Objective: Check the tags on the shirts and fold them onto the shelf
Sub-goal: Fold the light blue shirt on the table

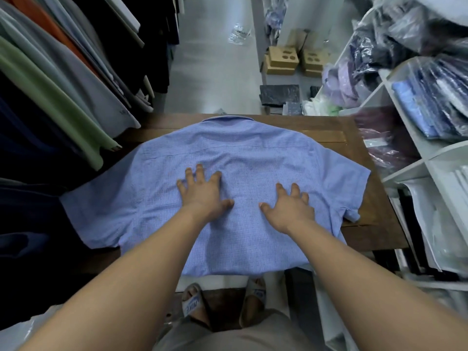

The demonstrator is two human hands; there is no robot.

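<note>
A blue checked short-sleeved shirt point(240, 153) lies spread flat, back up, on the wooden table point(369, 234). Its collar is at the table's far edge, and its left sleeve and hem hang over the left and near edges. Both hands press on its middle with fingers splayed and palms down, gripping nothing. The left hand point(202, 193) is toward the table's left, and the right hand point(291, 209) is just beside it toward the right.

Right of the table stands a white shelf unit point(405, 173). The compartment above table level holds folded blue and dark shirts in clear bags point(435, 102). The one level with the table's far right corner holds what look like maroon bagged garments point(385, 148), though blur makes this uncertain. The compartment by the table's near right corner holds flat white packets point(438, 224).

Beyond the table's far edge, cardboard boxes point(281, 60) sit closed on the floor. Left of the table hangs a row of garments point(50, 77) in green, grey, orange and dark cloth.
</note>
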